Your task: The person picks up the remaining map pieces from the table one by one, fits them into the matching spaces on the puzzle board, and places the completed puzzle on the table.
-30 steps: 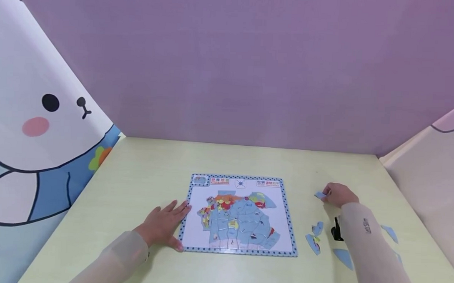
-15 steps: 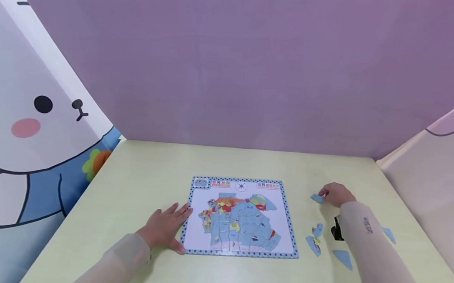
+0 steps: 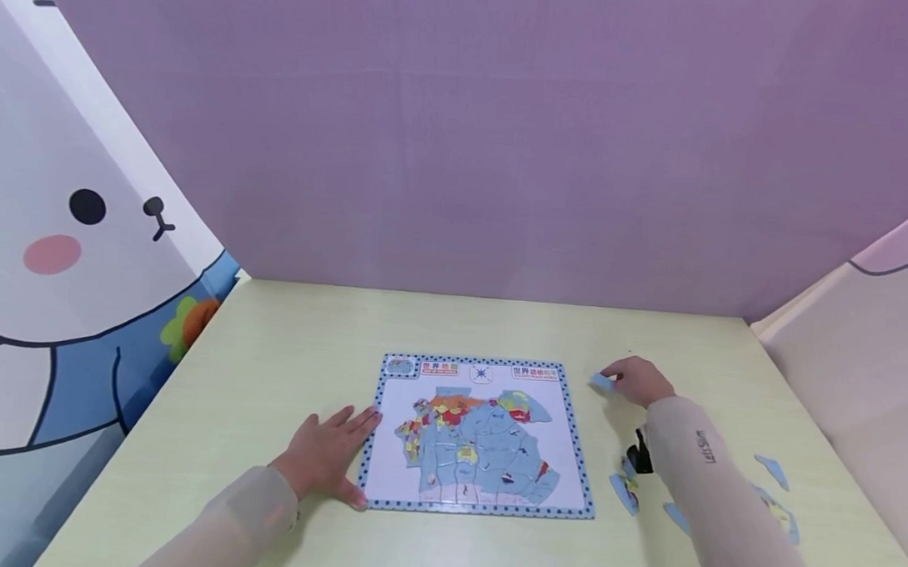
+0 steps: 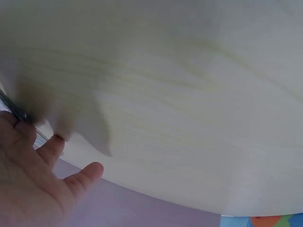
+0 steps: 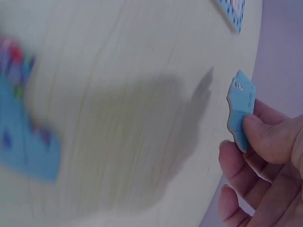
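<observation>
- One blue puzzle piece (image 5: 241, 101) is pinched by the right hand (image 3: 644, 380), thumb against curled fingers.
- Its long axis is pointed leftward from that hand, roughly toward the puzzle board (image 3: 393, 398) (set apart from the piece).
- The board's left edge is touched by the nearer left hand (image 3: 326, 453), fingers spread, nothing gripped.

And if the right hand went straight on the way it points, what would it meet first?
Likely the puzzle board, near its far right corner, though the right hand with its puzzle piece might pass above it; depth is unclear.
</observation>
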### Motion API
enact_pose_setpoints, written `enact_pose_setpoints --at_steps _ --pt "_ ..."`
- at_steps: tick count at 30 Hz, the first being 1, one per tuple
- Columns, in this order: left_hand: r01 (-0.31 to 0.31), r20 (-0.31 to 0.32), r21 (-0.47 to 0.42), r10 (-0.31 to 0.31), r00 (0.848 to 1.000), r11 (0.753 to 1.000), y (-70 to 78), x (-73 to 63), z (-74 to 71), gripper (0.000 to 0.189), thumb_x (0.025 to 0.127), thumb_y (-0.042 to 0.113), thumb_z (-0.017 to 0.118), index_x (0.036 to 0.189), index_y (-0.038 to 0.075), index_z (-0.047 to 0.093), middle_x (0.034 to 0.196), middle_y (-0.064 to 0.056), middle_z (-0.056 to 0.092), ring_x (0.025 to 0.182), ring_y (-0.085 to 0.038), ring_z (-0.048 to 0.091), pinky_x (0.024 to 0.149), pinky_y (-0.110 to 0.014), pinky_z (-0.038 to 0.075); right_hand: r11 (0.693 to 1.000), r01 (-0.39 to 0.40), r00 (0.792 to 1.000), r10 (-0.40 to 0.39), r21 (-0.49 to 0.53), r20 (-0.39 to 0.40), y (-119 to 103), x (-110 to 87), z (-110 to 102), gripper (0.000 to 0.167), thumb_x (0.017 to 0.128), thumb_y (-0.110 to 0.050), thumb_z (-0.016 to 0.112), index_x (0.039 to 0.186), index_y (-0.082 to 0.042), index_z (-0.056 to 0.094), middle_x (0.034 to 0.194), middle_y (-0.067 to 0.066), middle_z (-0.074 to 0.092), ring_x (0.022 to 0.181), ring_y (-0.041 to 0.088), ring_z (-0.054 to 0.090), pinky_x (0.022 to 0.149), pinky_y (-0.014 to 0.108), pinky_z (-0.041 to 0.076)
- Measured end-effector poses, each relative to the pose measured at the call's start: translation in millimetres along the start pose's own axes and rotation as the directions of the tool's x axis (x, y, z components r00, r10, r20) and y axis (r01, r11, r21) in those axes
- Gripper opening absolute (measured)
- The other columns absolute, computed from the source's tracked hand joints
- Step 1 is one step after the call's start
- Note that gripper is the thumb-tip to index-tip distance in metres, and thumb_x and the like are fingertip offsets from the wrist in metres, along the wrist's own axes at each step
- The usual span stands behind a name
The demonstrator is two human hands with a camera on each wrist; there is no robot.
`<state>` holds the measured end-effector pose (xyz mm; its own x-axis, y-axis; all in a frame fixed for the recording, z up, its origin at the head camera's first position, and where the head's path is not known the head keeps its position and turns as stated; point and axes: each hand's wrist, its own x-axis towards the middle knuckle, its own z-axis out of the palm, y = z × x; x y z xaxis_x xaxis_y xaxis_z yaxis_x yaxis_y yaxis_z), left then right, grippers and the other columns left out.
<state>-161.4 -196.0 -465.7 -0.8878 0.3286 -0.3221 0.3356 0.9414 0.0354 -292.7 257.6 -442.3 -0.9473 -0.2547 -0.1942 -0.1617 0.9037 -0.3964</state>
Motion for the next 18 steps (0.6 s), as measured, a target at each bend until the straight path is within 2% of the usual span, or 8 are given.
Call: enact_pose_setpoints --at_steps 4,9,14,18 --pt "0.0 -0.008 0.002 0.0 1.0 1.0 1.1 -1.4 -1.0 0.114 0.058 0.068 0.078 0.148 0.013 0.036 0.153 0.0 0.034 0.139 -0.036 0.03 0.101 -0.065 0.031 0.999 -0.033 0.999 0.033 0.032 0.014 -13.7 3.6 5.7 0.025 0.089 0.006 0.054 0.111 0.007 0.067 0.115 0.027 0.062 0.11 0.045 0.055 0.093 0.055 0.043" --pt "-0.009 -0.012 0.018 0.009 1.0 1.0 0.8 -0.6 -2.0 0.114 0.058 0.069 0.077 0.149 0.013 0.036 0.154 0.0 0.033 0.139 -0.036 0.029 0.102 -0.065 0.03 0.996 -0.029 1.0 0.029 0.083 0.003 -28.1 4.3 11.1 0.02 0.088 0.006 0.056 0.104 0.008 0.068 0.109 0.025 0.065 0.105 0.041 0.057 0.092 0.053 0.045" --pt "-0.024 -0.025 0.058 0.026 0.999 0.998 0.1 -0.3 -2.9 0.116 0.058 0.072 0.075 0.148 0.01 0.035 0.154 -0.002 0.033 0.14 -0.034 0.027 0.103 -0.063 0.029 0.992 -0.042 0.999 0.041 0.12 0.01 -42.8 4.9 18.3 0.016 0.09 0.004 0.057 0.101 0.006 0.068 0.102 0.019 0.066 0.091 0.03 0.058 0.081 0.043 0.049" --pt "-0.028 -0.028 0.083 0.03 0.999 0.996 0.0 -1.6 -3.7 0.118 0.057 0.075 0.072 0.148 0.008 0.036 0.153 -0.005 0.034 0.141 -0.034 0.026 0.105 -0.062 0.028 0.99 -0.033 0.999 0.031 0.139 0.015 -56.8 5.3 23.4 0.013 0.093 0.001 0.057 0.101 0.003 0.067 0.099 0.014 0.064 0.086 0.025 0.055 0.075 0.037 0.048"
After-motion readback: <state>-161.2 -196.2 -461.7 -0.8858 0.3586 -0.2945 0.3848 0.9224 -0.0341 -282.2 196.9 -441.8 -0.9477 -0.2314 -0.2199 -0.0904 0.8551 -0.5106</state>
